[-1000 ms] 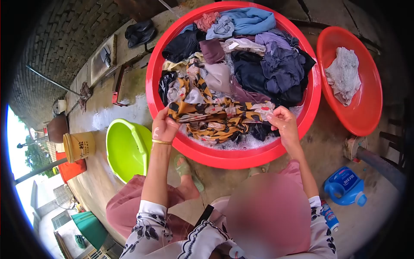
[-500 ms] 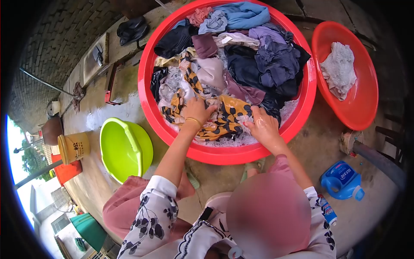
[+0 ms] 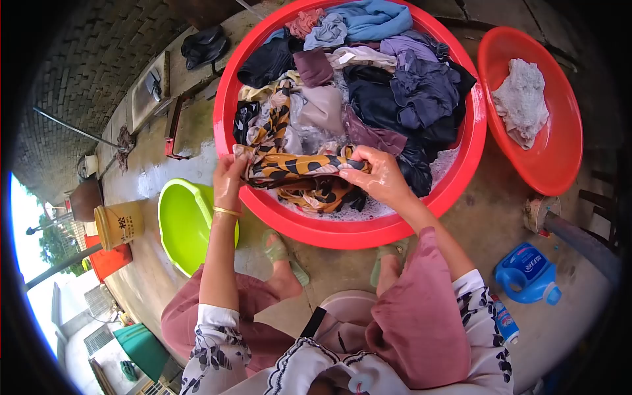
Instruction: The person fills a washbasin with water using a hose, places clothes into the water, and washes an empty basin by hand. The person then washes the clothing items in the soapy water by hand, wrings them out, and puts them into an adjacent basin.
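Observation:
A yellow-and-black patterned garment (image 3: 299, 167) stretches between my two hands, its upper part raised over the suds and the rest trailing among the wet laundry. At its left end, my left hand (image 3: 230, 174) is closed on the fabric beside the tub's rim. My right hand (image 3: 382, 176) pinches the other end between thumb and fingers. Below is a large red tub (image 3: 329, 238) of soapy water. Around the garment lie a pale pink cloth (image 3: 321, 108), a mauve cloth (image 3: 372, 135) and dark purple clothing (image 3: 424, 95).
A red basin (image 3: 563, 155) with a greyish-white cloth (image 3: 521, 102) stands right of the tub. At left are a lime-green basin (image 3: 178, 227) and a yellow bucket (image 3: 125, 224). A blue detergent bottle (image 3: 526, 273) lies at lower right.
Both hands were down in the laundry pressing on the patterned garment. My left hand has moved left to the rim, and part of the garment is now lifted and drawn out between both hands.

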`<move>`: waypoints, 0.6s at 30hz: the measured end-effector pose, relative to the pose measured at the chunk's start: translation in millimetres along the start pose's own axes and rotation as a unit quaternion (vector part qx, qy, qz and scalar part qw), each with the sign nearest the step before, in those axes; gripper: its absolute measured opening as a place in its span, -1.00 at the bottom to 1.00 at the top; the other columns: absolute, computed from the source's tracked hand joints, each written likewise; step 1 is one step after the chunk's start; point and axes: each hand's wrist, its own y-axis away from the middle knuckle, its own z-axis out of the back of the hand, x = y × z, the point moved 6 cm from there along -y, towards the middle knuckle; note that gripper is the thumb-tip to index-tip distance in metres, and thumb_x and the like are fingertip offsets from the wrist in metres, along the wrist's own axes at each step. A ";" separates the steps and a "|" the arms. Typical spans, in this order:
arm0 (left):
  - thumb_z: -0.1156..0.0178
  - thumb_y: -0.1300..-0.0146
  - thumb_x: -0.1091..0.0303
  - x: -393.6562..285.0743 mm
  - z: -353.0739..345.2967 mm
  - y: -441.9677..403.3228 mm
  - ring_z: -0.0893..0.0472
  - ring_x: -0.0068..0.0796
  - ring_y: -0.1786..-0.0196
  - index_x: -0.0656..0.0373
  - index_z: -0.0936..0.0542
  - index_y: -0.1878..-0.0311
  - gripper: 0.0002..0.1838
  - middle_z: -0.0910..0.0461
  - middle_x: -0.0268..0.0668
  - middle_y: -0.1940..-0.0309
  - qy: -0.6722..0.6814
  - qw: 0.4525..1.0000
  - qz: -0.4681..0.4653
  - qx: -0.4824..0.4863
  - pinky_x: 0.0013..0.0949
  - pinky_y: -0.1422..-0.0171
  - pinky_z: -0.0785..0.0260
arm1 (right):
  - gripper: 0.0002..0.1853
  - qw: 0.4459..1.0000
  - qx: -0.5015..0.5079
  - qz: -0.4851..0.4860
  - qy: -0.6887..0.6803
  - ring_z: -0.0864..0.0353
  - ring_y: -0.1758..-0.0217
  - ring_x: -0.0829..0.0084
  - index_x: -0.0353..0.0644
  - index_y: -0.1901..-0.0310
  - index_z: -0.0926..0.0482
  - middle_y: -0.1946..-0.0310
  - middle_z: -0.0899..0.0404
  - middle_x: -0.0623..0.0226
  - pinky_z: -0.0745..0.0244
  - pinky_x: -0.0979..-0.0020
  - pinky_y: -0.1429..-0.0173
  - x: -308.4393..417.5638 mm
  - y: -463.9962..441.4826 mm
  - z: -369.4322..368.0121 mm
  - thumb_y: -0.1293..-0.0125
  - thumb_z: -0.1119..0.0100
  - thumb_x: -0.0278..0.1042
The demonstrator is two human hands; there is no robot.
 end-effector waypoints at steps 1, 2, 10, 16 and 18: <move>-0.15 -0.17 0.33 -2.5 -4.1 5.6 -0.50 -0.24 -0.07 0.26 -0.43 -0.03 -0.63 -0.50 -0.12 -0.02 -0.003 1.000 -0.002 0.000 -0.18 -0.17 -0.33 | -0.76 0.997 0.043 -0.045 -0.042 -0.44 0.55 0.45 -0.31 0.38 -0.47 0.60 -0.45 0.24 -0.31 0.42 0.42 0.6 -3.5 -14.3 0.00 -0.32 -0.38; -0.21 -0.06 0.37 -30.6 -21.0 23.3 -0.43 -0.16 -0.11 0.22 -0.39 -0.09 -0.52 -0.45 -0.09 -0.03 -0.259 0.940 -0.220 -0.014 -0.16 -0.21 -0.25 | -0.76 0.996 0.062 -0.038 -0.054 -0.45 0.55 0.44 -0.30 0.35 -0.46 0.60 -0.45 0.24 -0.32 0.41 0.41 10.8 -6.5 -27.5 0.00 -0.31 -0.40; -0.24 -0.01 0.43 -21.4 -89.1 67.4 -0.55 -0.14 0.21 0.16 -0.54 0.14 -0.72 -0.59 -0.19 0.37 -0.447 0.837 -0.242 0.202 -0.19 0.08 -0.31 | -0.71 0.978 0.192 0.059 -0.047 -0.48 0.23 0.15 -0.23 0.30 -0.39 0.32 -0.48 0.19 -0.38 0.33 0.18 1.2 -9.8 -66.7 0.15 -0.12 -0.59; -0.21 -0.07 0.41 -58.0 -70.7 117.8 -0.58 -0.17 0.38 0.10 -0.56 0.18 -0.80 -0.58 -0.20 0.36 -0.421 0.747 -0.432 0.278 -0.21 0.27 -0.37 | -0.73 0.892 0.222 0.099 0.381 -0.43 0.03 0.33 -0.02 0.22 -0.56 0.28 -0.50 0.30 -0.09 0.12 0.04 -57.4 3.1 -53.5 0.06 -0.21 -0.35; -0.24 -0.07 0.39 -59.8 -50.3 117.6 -0.56 -0.16 0.39 0.11 -0.54 0.14 -0.75 -0.57 -0.18 0.40 -0.435 0.770 -0.381 0.270 -0.23 0.29 -0.36 | -0.78 0.890 0.247 0.093 0.371 -0.44 0.05 0.34 -0.01 0.26 -0.57 0.30 -0.51 0.33 -0.09 0.13 0.05 -50.6 2.2 -41.6 0.02 -0.20 -0.33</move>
